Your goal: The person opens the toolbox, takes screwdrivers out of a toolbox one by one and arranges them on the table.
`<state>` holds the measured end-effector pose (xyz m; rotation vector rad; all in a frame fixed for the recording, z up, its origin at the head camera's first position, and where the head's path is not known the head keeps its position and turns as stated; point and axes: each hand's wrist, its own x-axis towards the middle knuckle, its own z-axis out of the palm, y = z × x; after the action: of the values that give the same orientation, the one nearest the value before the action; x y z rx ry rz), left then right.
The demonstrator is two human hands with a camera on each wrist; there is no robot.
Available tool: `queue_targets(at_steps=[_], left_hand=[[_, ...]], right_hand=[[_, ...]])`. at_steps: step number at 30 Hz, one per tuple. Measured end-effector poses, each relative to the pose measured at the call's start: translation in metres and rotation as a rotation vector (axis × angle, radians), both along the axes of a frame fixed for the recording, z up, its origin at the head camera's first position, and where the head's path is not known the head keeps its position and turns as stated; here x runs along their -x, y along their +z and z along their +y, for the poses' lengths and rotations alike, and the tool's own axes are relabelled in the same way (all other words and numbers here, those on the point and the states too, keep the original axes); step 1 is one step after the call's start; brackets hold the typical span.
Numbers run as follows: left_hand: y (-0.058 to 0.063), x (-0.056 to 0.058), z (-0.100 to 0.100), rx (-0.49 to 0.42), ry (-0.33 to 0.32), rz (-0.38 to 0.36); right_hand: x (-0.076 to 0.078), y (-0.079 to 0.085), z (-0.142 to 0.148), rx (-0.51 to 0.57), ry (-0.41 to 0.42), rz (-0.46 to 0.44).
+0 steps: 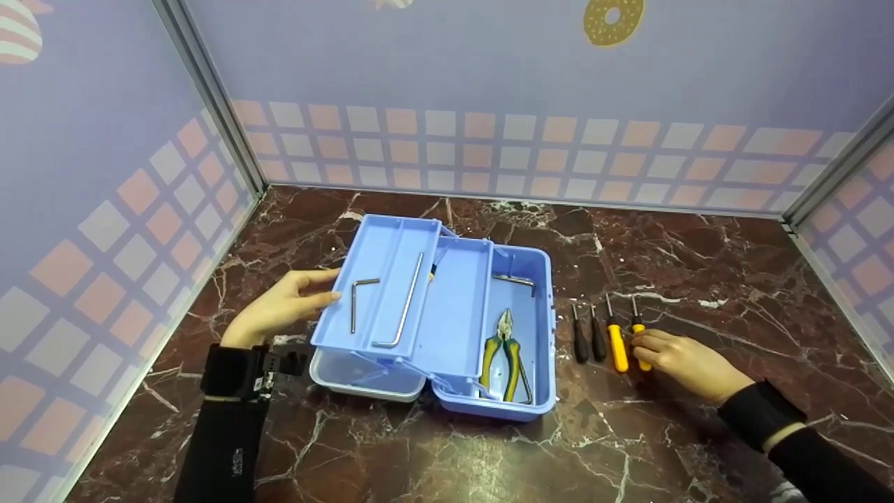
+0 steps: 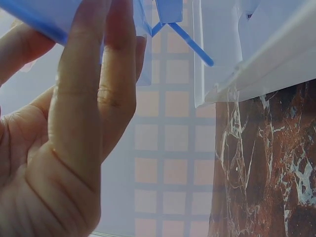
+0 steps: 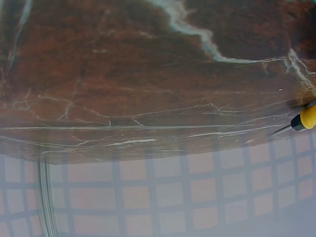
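A blue toolbox stands unfolded on the marble-patterned table. My left hand grips the left edge of its raised upper tray; the left wrist view shows the fingers against the blue plastic. Two hex keys lie in that tray, a long one and a short one. Green-and-yellow pliers lie in the bottom compartment. At the right, my right hand holds the handle of a yellow screwdriver, whose shaft points away from me. The right wrist view shows a yellow screwdriver but no hand.
Left of the held screwdriver lie another yellow screwdriver and two black-handled ones, side by side. A translucent lid lies open under the raised tray. Another hex key is in the bottom compartment. Tile-patterned panels enclose the table.
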<state>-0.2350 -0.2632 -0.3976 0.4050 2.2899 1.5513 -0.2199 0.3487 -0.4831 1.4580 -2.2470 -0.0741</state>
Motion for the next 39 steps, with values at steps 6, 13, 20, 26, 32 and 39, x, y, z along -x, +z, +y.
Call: queue_targets(at_steps=[6,13,20,26,32,39], left_hand=[[0.0,0.0,0.001,-0.011,-0.001,-0.003],[0.003,0.001,0.002,0.012,-0.003,0.012],[0.003,0.0,0.001,0.008,0.002,-0.007],[0.003,0.0,0.001,-0.006,-0.001,-0.009],[0.002,0.0,0.001,-0.003,0.0,-0.007],[0.002,0.0,0.0,-0.027,-0.007,-0.013]], right_hand=[[0.0,0.001,-0.001,-0.011,0.001,-0.009],[0.0,0.002,0.0,-0.012,0.006,-0.018],[0.0,0.002,0.0,0.002,0.012,-0.028],[-0.002,0.005,-0.001,-0.03,-0.009,-0.012],[-0.005,0.017,-0.008,-0.006,-0.038,0.048],[-0.009,0.036,-0.044,0.181,-0.11,0.055]])
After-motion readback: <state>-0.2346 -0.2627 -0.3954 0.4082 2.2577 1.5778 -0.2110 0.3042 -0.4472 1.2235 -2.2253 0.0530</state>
